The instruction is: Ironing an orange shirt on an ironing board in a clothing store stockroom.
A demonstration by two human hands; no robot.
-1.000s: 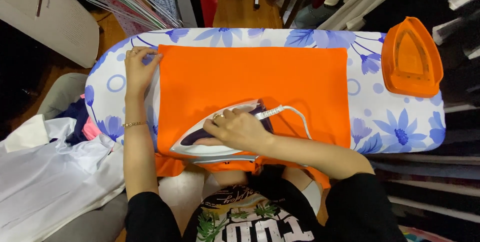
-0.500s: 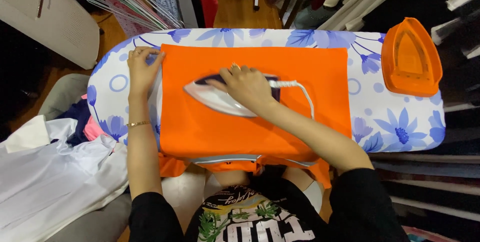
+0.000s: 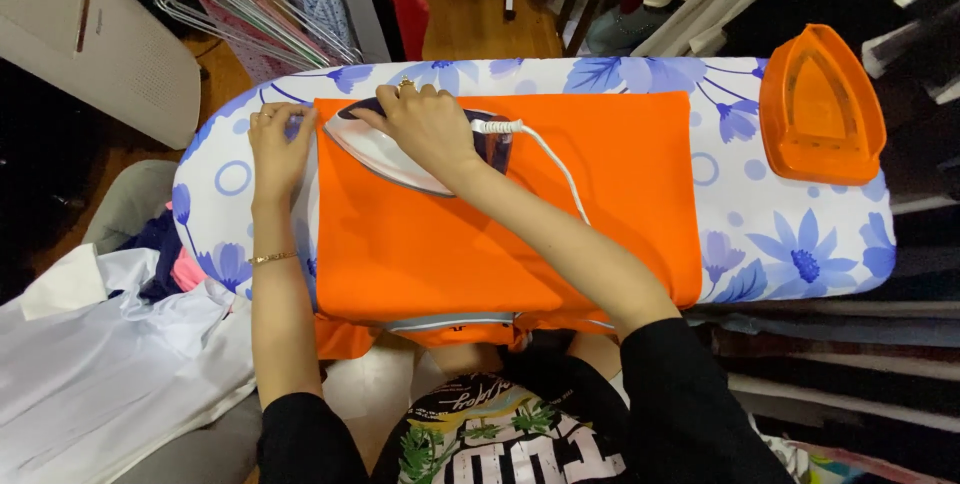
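Note:
An orange garment (image 3: 500, 224) lies flat on a white ironing board (image 3: 780, 244) printed with blue flowers. My right hand (image 3: 425, 129) grips the handle of a white and dark purple iron (image 3: 400, 156), which rests on the garment's far left corner. The iron's white cord (image 3: 545, 159) trails across the cloth toward me. My left hand (image 3: 278, 149) lies flat on the board at the garment's left edge, fingers touching the cloth, close to the iron's tip.
An orange iron rest (image 3: 820, 109) sits on the board's right end. White cloth (image 3: 110, 364) is piled at lower left. Wire hangers (image 3: 245, 9) and hanging clothes stand beyond the board, with a white appliance (image 3: 95, 39) at upper left.
My right hand has slid the iron from the garment's near edge up and left to its far left corner. My left hand has stayed at the left edge.

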